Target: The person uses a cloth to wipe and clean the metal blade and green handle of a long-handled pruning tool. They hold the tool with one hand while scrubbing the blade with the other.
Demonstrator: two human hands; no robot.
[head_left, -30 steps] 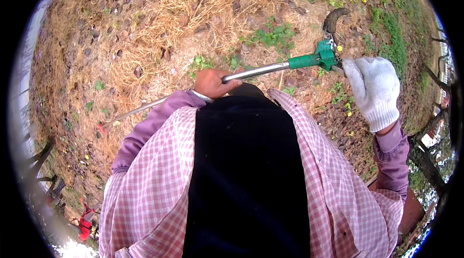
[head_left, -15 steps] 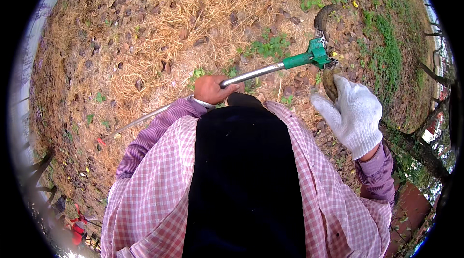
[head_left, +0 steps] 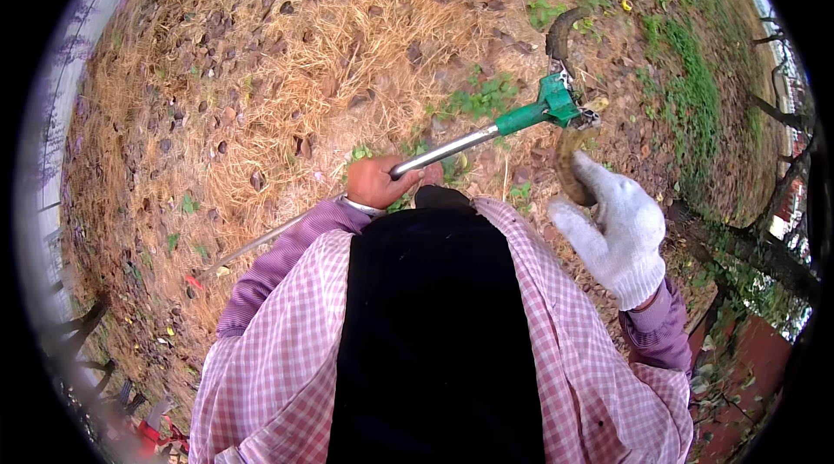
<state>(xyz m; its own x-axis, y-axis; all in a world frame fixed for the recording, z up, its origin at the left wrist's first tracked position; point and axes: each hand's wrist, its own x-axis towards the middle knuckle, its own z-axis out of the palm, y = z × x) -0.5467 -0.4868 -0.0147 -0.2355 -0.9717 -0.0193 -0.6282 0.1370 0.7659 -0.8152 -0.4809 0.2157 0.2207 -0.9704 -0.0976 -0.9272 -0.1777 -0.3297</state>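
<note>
My bare left hand is wrapped round a long silver pole, in front of my waist. At the pole's upper right end sits a green clamp-like head with small metal parts. A dark curved piece sticks out beyond that head. On its near side a mottled brown curved piece bends down to my right hand. That hand wears a white knit glove, with the brown piece's end between thumb and fingers; some of the fingers are hidden. The exact kind of tool is unclear.
Dry straw-like grass and dead leaves cover the ground, with green weeds beside the pole. A tree trunk stands at the right. Red parts show at the lower left. A pale paved strip runs along the left edge.
The green head and its curved pieces have moved slightly left, and my gloved hand has gone left and a little down with them. My left hand keeps its grip on the pole.
</note>
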